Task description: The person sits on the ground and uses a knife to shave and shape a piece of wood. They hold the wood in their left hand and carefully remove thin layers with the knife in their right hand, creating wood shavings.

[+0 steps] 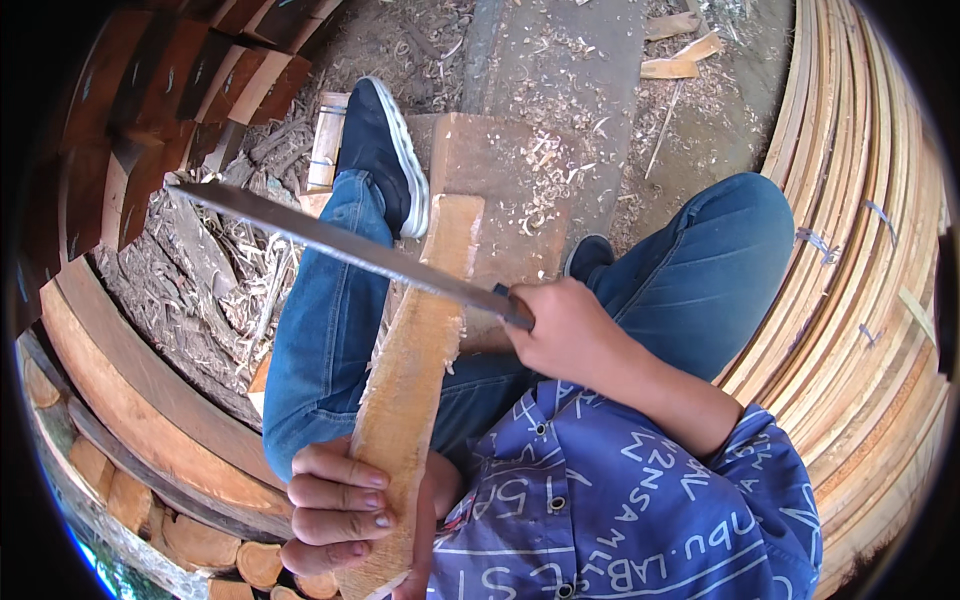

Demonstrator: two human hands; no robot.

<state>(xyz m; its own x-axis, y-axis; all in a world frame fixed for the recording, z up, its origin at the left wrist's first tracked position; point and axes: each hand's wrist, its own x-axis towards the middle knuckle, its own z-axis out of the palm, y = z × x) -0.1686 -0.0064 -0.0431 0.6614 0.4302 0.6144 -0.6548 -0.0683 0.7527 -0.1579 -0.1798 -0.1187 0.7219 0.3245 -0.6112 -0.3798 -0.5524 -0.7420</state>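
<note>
My left hand (340, 505) grips the near end of a long pale wooden slab (420, 370) that runs away from me over my left leg. Its far end rests on a reddish wood block (500, 170) beside my dark shoe (385, 150). My right hand (565, 330) is closed around the handle of a long machete-like blade (330, 240). The blade lies flat across the slab and points to the upper left. Its edge touches the slab near the middle.
Wood shavings (230, 280) cover the ground around my feet. Stacked thin wooden strips (870, 250) curve along the right. Reddish wood blocks (170, 90) are piled at the upper left, and thick planks and logs (130, 400) lie at the lower left.
</note>
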